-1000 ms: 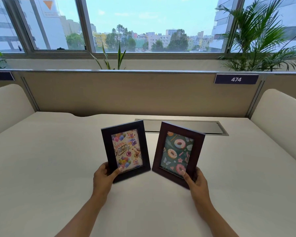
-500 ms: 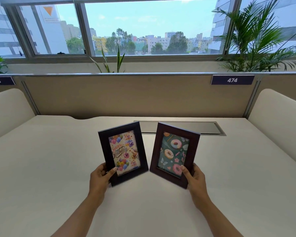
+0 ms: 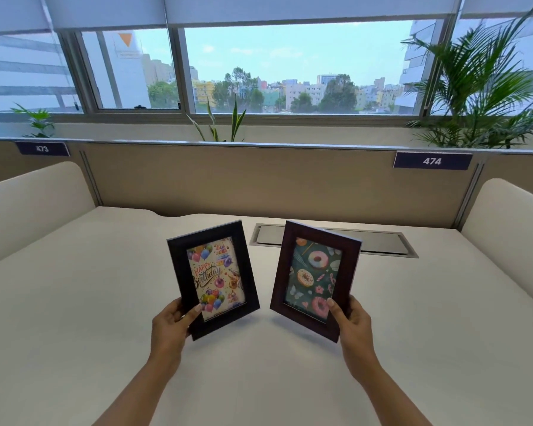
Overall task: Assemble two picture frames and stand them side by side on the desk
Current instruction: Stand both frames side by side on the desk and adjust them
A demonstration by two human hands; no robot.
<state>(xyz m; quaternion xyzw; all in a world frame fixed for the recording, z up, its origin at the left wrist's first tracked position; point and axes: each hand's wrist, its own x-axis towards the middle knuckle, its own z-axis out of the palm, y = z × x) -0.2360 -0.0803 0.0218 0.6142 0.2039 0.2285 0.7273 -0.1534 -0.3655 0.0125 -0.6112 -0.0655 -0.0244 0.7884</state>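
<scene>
Two dark wooden picture frames are held side by side over the white desk (image 3: 74, 318). The left frame (image 3: 211, 276) shows a "Happy Birthday" balloon card and leans left; my left hand (image 3: 171, 325) grips its lower left corner, thumb on the front. The right frame (image 3: 316, 278) shows a doughnut picture on dark green and leans right; my right hand (image 3: 353, 322) grips its lower right corner. Both pictures face me. A small gap separates the frames. Their backs and stands are hidden, and I cannot tell whether their bottom edges touch the desk.
A grey cable hatch (image 3: 379, 242) is set into the desk just behind the frames. A beige partition (image 3: 259, 179) with a "474" label (image 3: 432, 161) closes the far side. Rounded cream dividers (image 3: 34, 207) stand left and right. Plants line the window sill.
The camera has tilted up, showing more window. Both frames have tipped outward, away from each other, and the gap between their lower corners has widened. Each hand keeps its grip.
</scene>
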